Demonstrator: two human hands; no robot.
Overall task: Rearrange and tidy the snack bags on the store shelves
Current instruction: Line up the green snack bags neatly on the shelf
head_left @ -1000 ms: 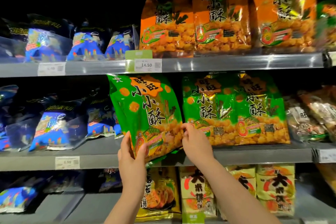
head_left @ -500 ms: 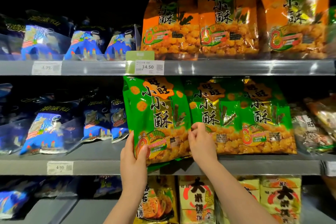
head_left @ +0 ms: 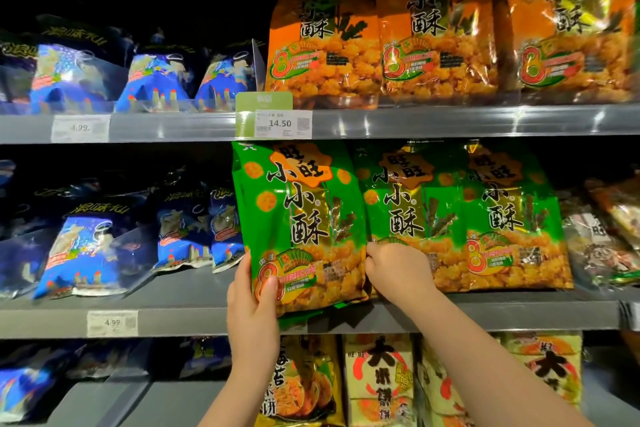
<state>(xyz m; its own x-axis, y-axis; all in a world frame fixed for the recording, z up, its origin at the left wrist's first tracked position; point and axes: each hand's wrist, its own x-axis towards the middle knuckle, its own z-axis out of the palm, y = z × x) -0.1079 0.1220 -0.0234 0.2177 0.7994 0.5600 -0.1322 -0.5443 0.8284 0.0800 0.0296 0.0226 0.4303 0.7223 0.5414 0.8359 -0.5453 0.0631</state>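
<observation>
A green snack bag (head_left: 298,218) stands nearly upright at the front of the middle shelf (head_left: 173,319), leftmost of three green bags. My left hand (head_left: 252,298) grips its lower left corner, thumb across the front. My right hand (head_left: 394,270) pinches its lower right edge, where it meets the second green bag (head_left: 412,211). A third green bag (head_left: 512,218) stands to the right. The held bag's bottom hangs slightly over the shelf lip.
Orange snack bags (head_left: 433,35) line the top shelf above a 14.50 price tag (head_left: 277,121). Blue bags (head_left: 83,253) fill the left of the top and middle shelves. Yellow bags (head_left: 381,381) sit on the shelf below. Mixed bags (head_left: 606,239) lie at far right.
The held green bag has swung from a left tilt to nearly upright and moved right against the second green bag. Both hands moved with it.
</observation>
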